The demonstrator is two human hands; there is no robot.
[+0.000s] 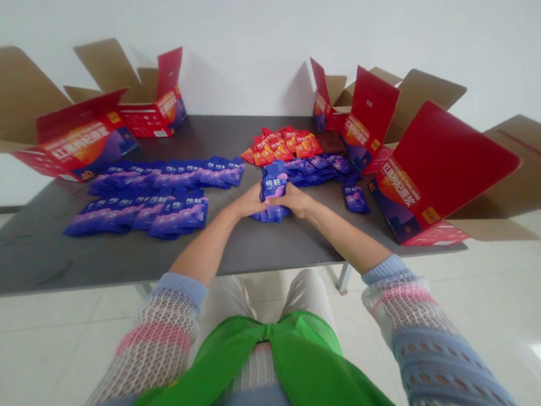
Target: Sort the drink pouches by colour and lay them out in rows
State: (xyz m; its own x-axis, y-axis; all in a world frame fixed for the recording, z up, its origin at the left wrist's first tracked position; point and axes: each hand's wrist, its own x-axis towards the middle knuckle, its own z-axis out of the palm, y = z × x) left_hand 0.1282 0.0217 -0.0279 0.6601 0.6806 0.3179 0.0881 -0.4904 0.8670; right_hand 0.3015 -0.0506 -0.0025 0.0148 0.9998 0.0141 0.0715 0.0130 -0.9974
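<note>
Both my hands grip a stack of purple sachets point(274, 193) standing on edge on the dark table point(37, 255). My left hand point(249, 202) closes on the stack's left side and my right hand point(296, 199) on its right side. More purple sachets lie in overlapping rows point(152, 193) to the left of my hands. A smaller spread of purple sachets point(318, 168) lies just behind my right hand, and one lone purple sachet point(356, 198) lies to the right. Red sachets point(281, 144) are piled further back.
Open red cartons with brown flaps ring the table: two at the back left point(82, 140) point(155, 112), several at the right point(368, 120) point(424, 179). The table's front edge point(162, 277) runs just below my forearms. A white wall stands behind.
</note>
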